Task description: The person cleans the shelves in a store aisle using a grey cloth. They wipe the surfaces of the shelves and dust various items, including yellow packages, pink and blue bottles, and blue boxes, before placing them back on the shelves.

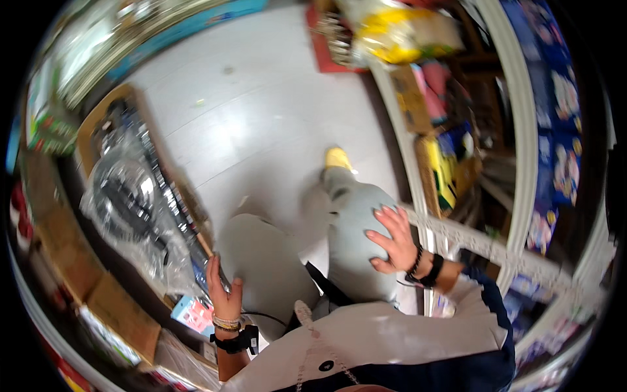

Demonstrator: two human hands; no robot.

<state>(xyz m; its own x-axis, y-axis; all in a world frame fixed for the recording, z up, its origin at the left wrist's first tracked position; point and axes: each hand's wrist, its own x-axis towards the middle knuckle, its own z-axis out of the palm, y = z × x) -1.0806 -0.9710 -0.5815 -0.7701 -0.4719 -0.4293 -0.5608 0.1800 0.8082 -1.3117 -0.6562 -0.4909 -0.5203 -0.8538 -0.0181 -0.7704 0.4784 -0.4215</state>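
My right hand (396,240) lies over the knee of my light grey trousers (360,245), fingers spread and nothing in them. Beside the near end of a long cardboard box (100,100) is my left hand (223,294). Its fingers point away from me, the thumb stands apart, and I see nothing held; whether it touches the box or my leg I cannot tell. Inside the box lie black items, some under a clear plastic bag (115,220). A blue and pink package (193,313) sits close to the left wrist.
White metal shelving (521,122) runs along the right, with blue packages (566,132) and an open carton (428,191) on it. Brown cartons (122,313) line the left. A red container (321,49) stands on the pale tiled floor (264,98) ahead. My yellow shoe (338,158) shows below.
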